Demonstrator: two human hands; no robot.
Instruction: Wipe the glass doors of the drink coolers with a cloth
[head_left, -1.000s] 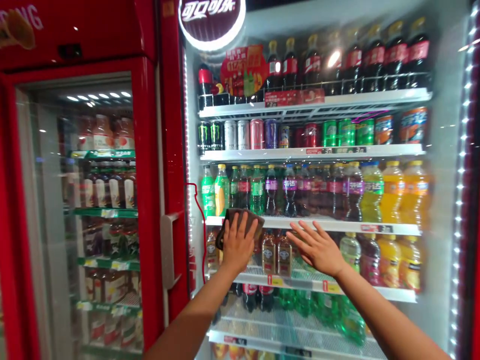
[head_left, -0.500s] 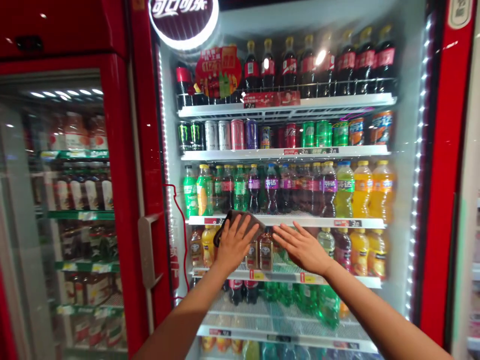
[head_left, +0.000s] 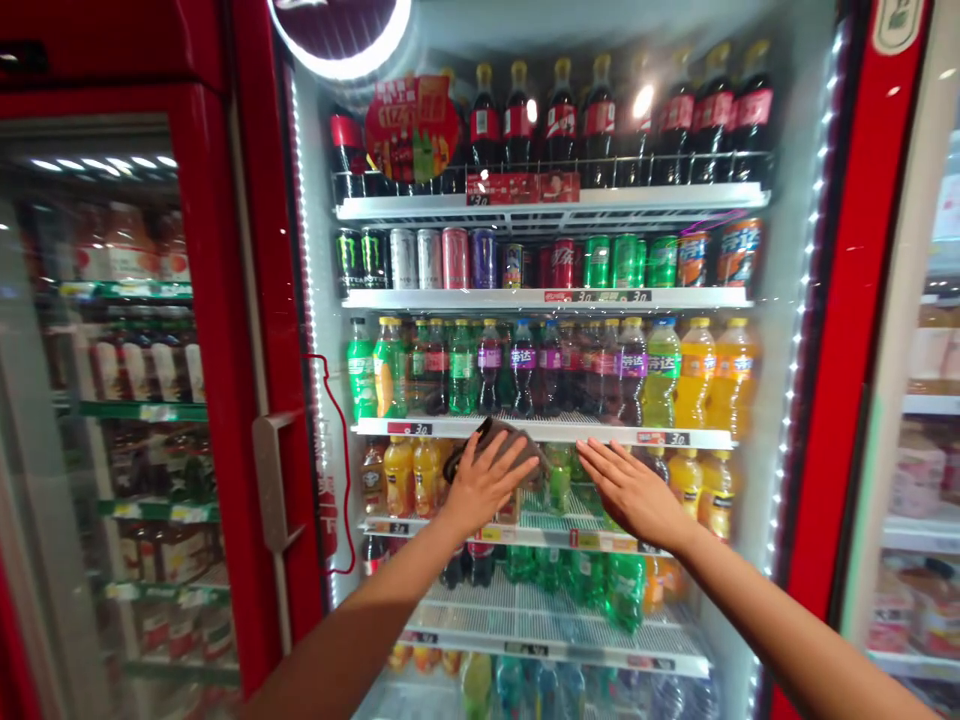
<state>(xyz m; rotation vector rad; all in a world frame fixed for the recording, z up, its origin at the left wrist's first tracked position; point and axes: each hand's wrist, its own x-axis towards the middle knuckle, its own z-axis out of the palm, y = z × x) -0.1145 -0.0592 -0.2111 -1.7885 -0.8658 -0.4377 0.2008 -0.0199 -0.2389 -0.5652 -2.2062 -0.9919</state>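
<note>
My left hand (head_left: pixel 480 485) presses a dark brown cloth (head_left: pixel 504 444) flat against the glass door (head_left: pixel 772 330) of a drinks fridge, at the height of the third shelf edge. Its fingers lie spread over the cloth. My right hand (head_left: pixel 634 492) rests flat and open on the same glass just to the right, fingers stretched out, holding nothing. Behind the glass stand rows of soda bottles (head_left: pixel 525 365) and cans (head_left: pixel 450 258) on white shelves.
The fridge has a red frame (head_left: pixel 855 300) on both sides and a grey door handle (head_left: pixel 270 480) at the left. A second red fridge (head_left: pixel 112 400) with bottles stands to the left. Shelving with packaged goods (head_left: pixel 926 450) sits at the far right.
The view has shifted rightward, so the fridge sits further left in the frame. My left hand with the cloth has slid slightly right across the glass; my right hand stays flat beside it.
</note>
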